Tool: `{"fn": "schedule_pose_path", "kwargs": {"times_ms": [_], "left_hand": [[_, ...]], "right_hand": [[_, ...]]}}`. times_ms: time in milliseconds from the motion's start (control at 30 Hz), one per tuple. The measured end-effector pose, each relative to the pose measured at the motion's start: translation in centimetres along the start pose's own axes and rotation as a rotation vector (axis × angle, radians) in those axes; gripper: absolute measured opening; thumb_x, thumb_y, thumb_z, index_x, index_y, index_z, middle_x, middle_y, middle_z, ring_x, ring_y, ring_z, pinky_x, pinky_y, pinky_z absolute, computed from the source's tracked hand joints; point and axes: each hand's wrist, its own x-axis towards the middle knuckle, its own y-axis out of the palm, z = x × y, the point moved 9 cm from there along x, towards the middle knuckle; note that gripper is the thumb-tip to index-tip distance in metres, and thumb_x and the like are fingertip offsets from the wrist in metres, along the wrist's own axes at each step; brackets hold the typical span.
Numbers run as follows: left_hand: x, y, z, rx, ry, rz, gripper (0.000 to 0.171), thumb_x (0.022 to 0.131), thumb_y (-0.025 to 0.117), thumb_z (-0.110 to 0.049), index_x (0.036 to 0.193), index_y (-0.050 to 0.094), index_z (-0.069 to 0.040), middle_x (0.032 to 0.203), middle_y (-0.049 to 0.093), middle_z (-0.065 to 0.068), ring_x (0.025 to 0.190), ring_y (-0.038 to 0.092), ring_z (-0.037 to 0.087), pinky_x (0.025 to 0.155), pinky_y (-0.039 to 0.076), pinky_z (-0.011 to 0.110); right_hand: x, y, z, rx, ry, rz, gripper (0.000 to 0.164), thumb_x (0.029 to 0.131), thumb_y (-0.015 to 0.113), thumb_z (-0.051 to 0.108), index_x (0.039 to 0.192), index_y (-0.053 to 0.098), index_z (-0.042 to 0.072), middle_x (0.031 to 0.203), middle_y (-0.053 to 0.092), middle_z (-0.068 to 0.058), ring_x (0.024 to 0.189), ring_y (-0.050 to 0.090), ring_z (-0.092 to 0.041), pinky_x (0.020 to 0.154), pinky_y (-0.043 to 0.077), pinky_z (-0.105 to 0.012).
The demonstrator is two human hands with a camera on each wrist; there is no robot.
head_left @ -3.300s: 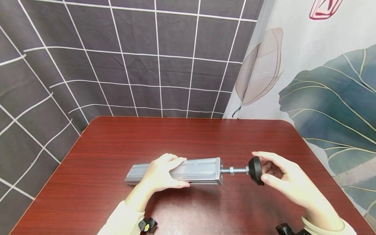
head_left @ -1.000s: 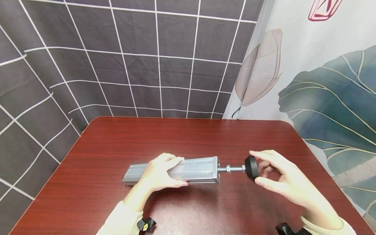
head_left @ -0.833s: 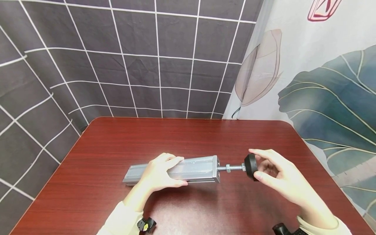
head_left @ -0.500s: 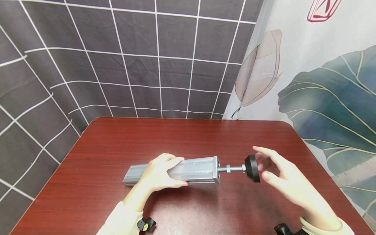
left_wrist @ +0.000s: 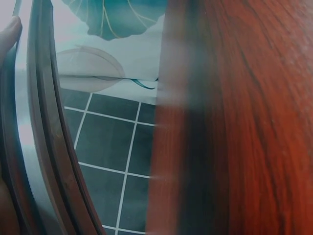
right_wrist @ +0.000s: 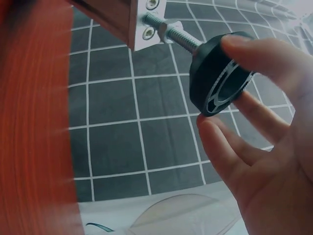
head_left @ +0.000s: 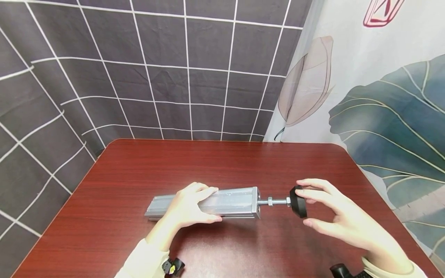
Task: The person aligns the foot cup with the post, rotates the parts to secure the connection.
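Right-hand fingers that stood off half a second ago have moved onto the black, flared, plastic-looking foot; the right hand now pinches its rim. That foot sits on a silver threaded metal rod, at 3 o'clock from the silver, ribbed metal profile, which the left hand grips. For even turning, I'd keep the profile still and the pinch centred on the rod.
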Motion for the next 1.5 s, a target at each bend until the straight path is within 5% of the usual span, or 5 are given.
{"fn": "schedule_pose_path", "kwargs": {"times_ms": [233,767,1033,1200,1500], "left_hand": [[0.0,0.2,0.2,0.012,0.004,-0.006,0.069,0.054,0.081,-0.057,0.112,0.069,-0.023,0.098,0.061,-0.007,0.092,0.056,0.009,0.075,0.047,0.03],[0.2,0.0,-0.1,0.006,0.03,-0.043,0.068,0.053,0.082,-0.055,0.111,0.07,-0.022,0.097,0.061,-0.007,0.091,0.056,0.009,0.074,0.047,0.029],[0.1,0.1,0.1,0.002,0.022,-0.033,0.068,0.054,0.081,-0.056,0.112,0.069,-0.023,0.098,0.062,-0.006,0.091,0.056,0.009,0.074,0.047,0.03],[0.1,0.1,0.2,0.001,0.012,-0.027,0.069,0.054,0.081,-0.056,0.113,0.069,-0.022,0.097,0.061,-0.006,0.091,0.056,0.009,0.074,0.047,0.03],[0.1,0.1,0.0,-0.002,0.008,-0.016,0.068,0.054,0.081,-0.055,0.112,0.069,-0.022,0.097,0.061,-0.006,0.091,0.056,0.009,0.075,0.047,0.03]], "right_hand": [[0.4,-0.1,-0.4,0.053,0.043,-0.082,0.074,0.06,0.08,-0.007,0.128,0.054,0.006,0.103,0.055,0.003,0.077,0.055,-0.006,0.065,0.042,-0.016],[0.6,0.3,-1.8,0.11,0.324,-0.085,0.037,0.084,0.063,-0.003,0.117,0.056,0.013,0.075,0.055,0.007,0.058,0.053,-0.007,0.058,0.041,-0.021],[0.1,-0.5,-0.9,0.086,0.098,-0.095,0.075,0.066,0.08,0.001,0.133,0.046,0.003,0.117,0.053,-0.001,0.097,0.054,-0.008,0.079,0.04,-0.015],[-0.1,-0.4,0.3,0.058,-0.115,-0.094,0.058,0.081,0.073,0.034,0.125,0.054,0.001,0.133,0.041,-0.019,0.122,0.04,-0.017,0.092,0.033,-0.016],[0.0,0.0,0.0,0.058,-0.049,-0.042,0.053,0.07,0.082,0.009,0.119,0.061,0.007,0.128,0.047,-0.009,0.099,0.055,-0.007,0.082,0.042,-0.014]]}}
